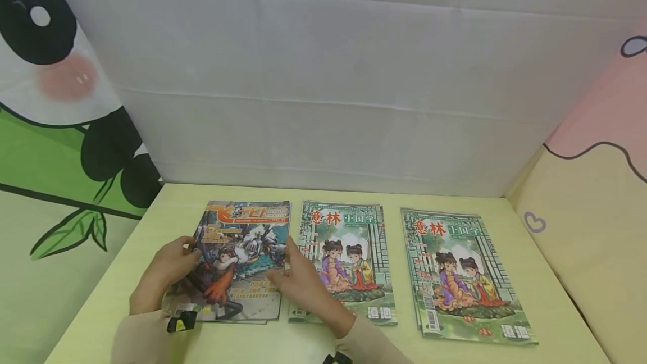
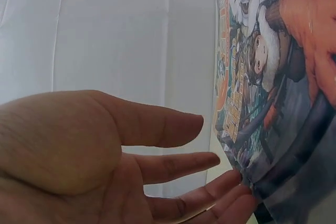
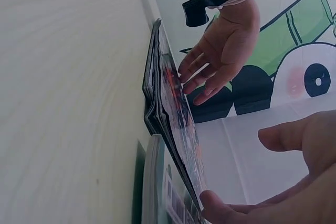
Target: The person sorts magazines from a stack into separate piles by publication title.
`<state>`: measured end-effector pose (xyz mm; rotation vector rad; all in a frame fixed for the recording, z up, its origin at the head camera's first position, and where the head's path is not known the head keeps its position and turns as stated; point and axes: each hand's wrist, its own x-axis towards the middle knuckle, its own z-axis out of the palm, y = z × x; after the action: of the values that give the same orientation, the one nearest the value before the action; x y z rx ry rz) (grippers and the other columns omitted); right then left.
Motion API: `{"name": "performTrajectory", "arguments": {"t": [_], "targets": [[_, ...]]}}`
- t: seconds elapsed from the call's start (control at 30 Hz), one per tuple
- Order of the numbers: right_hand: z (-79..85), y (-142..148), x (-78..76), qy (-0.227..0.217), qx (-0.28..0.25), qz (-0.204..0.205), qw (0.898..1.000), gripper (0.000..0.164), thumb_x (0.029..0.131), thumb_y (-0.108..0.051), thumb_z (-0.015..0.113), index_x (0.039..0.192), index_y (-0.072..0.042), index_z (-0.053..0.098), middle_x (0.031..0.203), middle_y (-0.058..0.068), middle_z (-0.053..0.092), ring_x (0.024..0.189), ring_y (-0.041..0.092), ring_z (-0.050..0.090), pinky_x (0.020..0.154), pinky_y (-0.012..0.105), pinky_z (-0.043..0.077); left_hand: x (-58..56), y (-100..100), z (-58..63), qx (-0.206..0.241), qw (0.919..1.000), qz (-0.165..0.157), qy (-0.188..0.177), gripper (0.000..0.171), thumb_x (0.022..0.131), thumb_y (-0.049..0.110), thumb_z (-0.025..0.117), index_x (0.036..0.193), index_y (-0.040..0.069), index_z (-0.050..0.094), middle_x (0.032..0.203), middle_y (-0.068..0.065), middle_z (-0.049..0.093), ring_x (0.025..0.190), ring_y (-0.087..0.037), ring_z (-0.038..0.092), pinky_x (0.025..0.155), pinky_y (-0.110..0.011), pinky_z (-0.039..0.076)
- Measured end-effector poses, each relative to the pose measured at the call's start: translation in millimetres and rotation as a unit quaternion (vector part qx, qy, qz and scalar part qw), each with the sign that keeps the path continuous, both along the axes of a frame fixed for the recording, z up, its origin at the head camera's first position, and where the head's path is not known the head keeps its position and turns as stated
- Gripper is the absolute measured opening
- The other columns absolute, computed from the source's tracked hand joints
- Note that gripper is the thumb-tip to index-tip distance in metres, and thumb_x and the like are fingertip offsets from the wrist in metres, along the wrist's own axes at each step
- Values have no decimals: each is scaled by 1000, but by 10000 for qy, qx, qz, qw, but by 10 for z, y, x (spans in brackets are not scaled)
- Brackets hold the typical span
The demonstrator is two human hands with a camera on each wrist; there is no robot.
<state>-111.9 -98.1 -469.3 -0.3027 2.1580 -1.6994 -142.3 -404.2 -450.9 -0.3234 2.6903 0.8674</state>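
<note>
On the left of the table lies a stack of magazines with a dark, colourful cover (image 1: 237,263) showing a figure in orange-red. My left hand (image 1: 174,260) is at its left edge, and the left wrist view shows the fingertips right at that edge with the thumb held apart. On the opposite side, my right hand (image 1: 305,282) has its fingers along the right edge, its thumb over the cover. In the right wrist view the stacked page edges (image 3: 152,87) show, slightly spread, with a fingertip of the right hand (image 3: 299,177) at the near end.
A stack of green-covered magazines (image 1: 349,274) lies close to the right of the first, partly behind my right wrist. Another green-covered stack (image 1: 470,285) lies farther right, slightly fanned. A white fabric wall (image 1: 333,83) rises behind the pale yellow table (image 1: 232,347).
</note>
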Motion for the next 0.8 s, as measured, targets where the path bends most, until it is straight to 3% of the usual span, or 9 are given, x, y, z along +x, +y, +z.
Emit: {"name": "performTrajectory", "arguments": {"t": [0.07, 0.13, 0.23, 0.53, 0.8], "targets": [[18, 2, -7, 86, 45, -84, 9999, 96, 105, -21, 76, 176, 1, 14, 168, 34, 43, 98, 26, 76, 78, 36, 67, 2, 22, 29, -109, 9998, -35, 165, 59, 107, 11, 53, 150, -27, 37, 131, -49, 58, 115, -60, 65, 95, -69, 59], [45, 9, -10, 246, 161, -186, 9994, 95, 104, -22, 77, 175, 1, 19, 164, 32, 48, 118, 38, 74, 96, 47, 66, 5, 48, 63, -145, 9994, -14, 319, 61, 108, 12, 53, 151, -27, 36, 131, -50, 58, 116, -61, 64, 96, -70, 58], [81, 40, -20, 386, 154, -254, 9988, 91, 105, -22, 76, 175, 1, 22, 163, 30, 51, 127, 50, 67, 105, 56, 61, 5, 93, 112, -75, 9989, 96, 458, 64, 108, 13, 55, 154, -25, 33, 134, -50, 57, 119, -63, 63, 97, -70, 58], [187, 313, -67, 851, -50, -481, 9952, 81, 108, -15, 73, 174, 0, 29, 158, 27, 56, 133, 49, 61, 107, 62, 56, -17, 387, 176, 274, 9937, 213, 1063, 65, 107, 11, 57, 158, -24, 34, 134, -44, 60, 118, -55, 66, 91, -63, 60], [219, 679, -99, 1462, 270, -885, 9849, 75, 107, -10, 73, 171, 2, 35, 148, 21, 63, 125, 42, 63, 100, 48, 59, 8, 670, 213, 768, 9887, 148, 1281, 69, 111, 13, 61, 166, -13, 31, 141, -38, 60, 126, -53, 65, 92, -59, 62]]}}
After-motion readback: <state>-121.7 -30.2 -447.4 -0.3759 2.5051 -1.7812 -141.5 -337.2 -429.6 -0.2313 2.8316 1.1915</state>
